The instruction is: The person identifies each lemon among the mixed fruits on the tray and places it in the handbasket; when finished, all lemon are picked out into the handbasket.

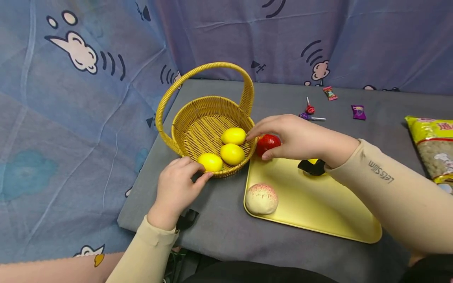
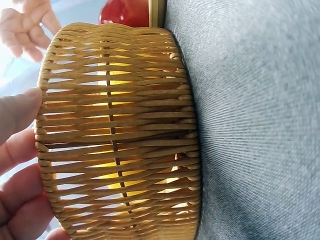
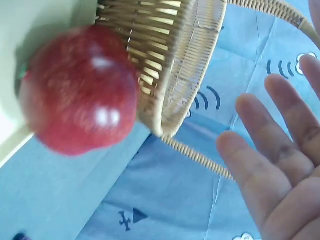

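My left hand (image 1: pixel 178 188) grips the near-left rim of a yellow woven basket (image 1: pixel 212 103); its thumb and fingers are at the rim in the left wrist view. Three yellow lemons (image 1: pixel 233 136) lie inside, toward the basket's near side. Over a red apple (image 3: pixel 80 90), my right hand (image 1: pixel 299 137) hovers with fingers spread. The right wrist view shows a gap between that hand and the apple. Beside the basket, the apple rests at the far-left corner of a yellow tray (image 1: pixel 318 220). A pale pink-speckled peach (image 1: pixel 262 199) sits at the tray's near-left corner.
A yellow thing (image 1: pixel 313 161) on the tray is mostly hidden by my right wrist's black strap. Beyond the tray lie lollipops (image 1: pixel 310 109) and wrapped candies (image 1: pixel 358 112). A food bag (image 1: pixel 433 149) stands at the right. Patterned cloth (image 1: pixel 219 39) hangs behind the grey table.
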`<state>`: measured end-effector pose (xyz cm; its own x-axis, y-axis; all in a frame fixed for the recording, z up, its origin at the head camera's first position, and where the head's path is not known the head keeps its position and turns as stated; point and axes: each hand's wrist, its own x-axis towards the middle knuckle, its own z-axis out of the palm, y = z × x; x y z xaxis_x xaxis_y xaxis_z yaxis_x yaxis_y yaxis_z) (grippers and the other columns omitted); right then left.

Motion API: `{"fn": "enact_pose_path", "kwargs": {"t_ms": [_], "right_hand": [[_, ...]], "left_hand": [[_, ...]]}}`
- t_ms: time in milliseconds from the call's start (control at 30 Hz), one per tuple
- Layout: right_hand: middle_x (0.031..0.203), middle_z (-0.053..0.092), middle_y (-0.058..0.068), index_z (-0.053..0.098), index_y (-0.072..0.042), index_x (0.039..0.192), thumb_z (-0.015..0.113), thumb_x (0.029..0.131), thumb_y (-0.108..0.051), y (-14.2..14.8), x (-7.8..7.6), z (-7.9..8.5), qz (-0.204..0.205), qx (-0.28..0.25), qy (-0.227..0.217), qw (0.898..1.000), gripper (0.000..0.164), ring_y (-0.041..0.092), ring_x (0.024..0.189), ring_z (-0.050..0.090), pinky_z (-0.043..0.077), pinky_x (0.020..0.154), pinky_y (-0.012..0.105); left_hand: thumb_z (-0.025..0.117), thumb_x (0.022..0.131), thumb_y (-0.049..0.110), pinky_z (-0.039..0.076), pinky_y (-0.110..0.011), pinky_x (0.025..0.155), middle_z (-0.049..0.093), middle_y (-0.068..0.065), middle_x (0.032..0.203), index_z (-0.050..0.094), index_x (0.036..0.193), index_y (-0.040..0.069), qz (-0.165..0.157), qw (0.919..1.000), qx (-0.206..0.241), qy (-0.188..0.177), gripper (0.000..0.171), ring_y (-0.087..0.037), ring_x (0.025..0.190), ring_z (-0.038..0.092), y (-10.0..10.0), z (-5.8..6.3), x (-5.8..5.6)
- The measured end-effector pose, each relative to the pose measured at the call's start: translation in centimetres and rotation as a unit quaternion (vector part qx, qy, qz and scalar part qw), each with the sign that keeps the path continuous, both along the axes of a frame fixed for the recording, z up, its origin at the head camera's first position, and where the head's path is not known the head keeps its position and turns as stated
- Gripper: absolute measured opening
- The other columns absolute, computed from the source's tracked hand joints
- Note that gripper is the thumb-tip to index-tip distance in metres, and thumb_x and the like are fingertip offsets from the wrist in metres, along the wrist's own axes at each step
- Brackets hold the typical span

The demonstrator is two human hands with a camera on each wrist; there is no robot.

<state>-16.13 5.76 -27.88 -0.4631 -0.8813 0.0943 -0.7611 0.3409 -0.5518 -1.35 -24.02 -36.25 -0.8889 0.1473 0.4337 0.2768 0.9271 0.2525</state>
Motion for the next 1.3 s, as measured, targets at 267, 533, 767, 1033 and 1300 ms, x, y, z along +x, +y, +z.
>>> {"fn": "enact_pose_path", "kwargs": {"t_ms": [267,533,767,1033,1300], "right_hand": [[0.128,0.065,-0.009,0.071,-0.020,0.126,0.088,0.080,-0.019,3.5,0.6,-0.4,-0.050,0.014,0.003,0.999,0.049,0.018,0.123,0.059,0.046,0.105,0.048],[0.129,0.065,-0.006,0.071,-0.025,0.125,0.088,0.079,-0.018,7.5,1.3,-1.4,-0.113,0.034,-0.037,0.992,0.049,0.022,0.126,0.058,0.046,0.104,0.052],[0.133,0.062,-0.007,0.068,-0.031,0.126,0.086,0.083,-0.019,10.0,1.8,-2.9,-0.170,0.070,-0.052,0.982,0.048,0.023,0.124,0.057,0.047,0.100,0.051],[0.129,0.064,-0.002,0.070,-0.024,0.124,0.087,0.080,-0.017,10.9,1.8,-4.6,-0.163,0.107,-0.042,0.980,0.047,0.028,0.124,0.057,0.043,0.105,0.056],[0.125,0.066,-0.001,0.072,-0.018,0.120,0.090,0.074,-0.012,11.2,1.7,-5.8,-0.131,0.130,-0.008,0.983,0.049,0.026,0.118,0.060,0.046,0.102,0.053]], "left_hand": [[0.085,0.083,0.038,0.047,-0.034,0.064,0.065,0.000,0.082,0.075,0.086,0.019,0.002,1.0000,0.001,-0.006,0.022,-0.018,0.071,0.055,0.1,0.1,0.0],[0.084,0.084,0.039,0.047,-0.034,0.064,0.065,0.000,0.082,0.075,0.087,0.018,-0.002,1.0000,0.000,-0.004,0.022,-0.018,0.071,0.055,0.4,0.1,-0.2],[0.086,0.081,0.038,0.048,-0.035,0.064,0.065,0.000,0.082,0.074,0.086,0.017,-0.001,1.0000,-0.001,0.002,0.024,-0.019,0.072,0.055,0.2,-0.2,0.0],[0.089,0.079,0.035,0.047,-0.035,0.062,0.065,0.000,0.081,0.074,0.085,0.018,0.005,1.0000,-0.001,0.004,0.024,-0.018,0.070,0.055,0.1,-0.3,0.1],[0.088,0.080,0.037,0.046,-0.034,0.062,0.064,-0.001,0.080,0.075,0.086,0.017,0.007,1.0000,-0.004,-0.003,0.025,-0.018,0.069,0.054,0.3,-0.1,0.0]]}}
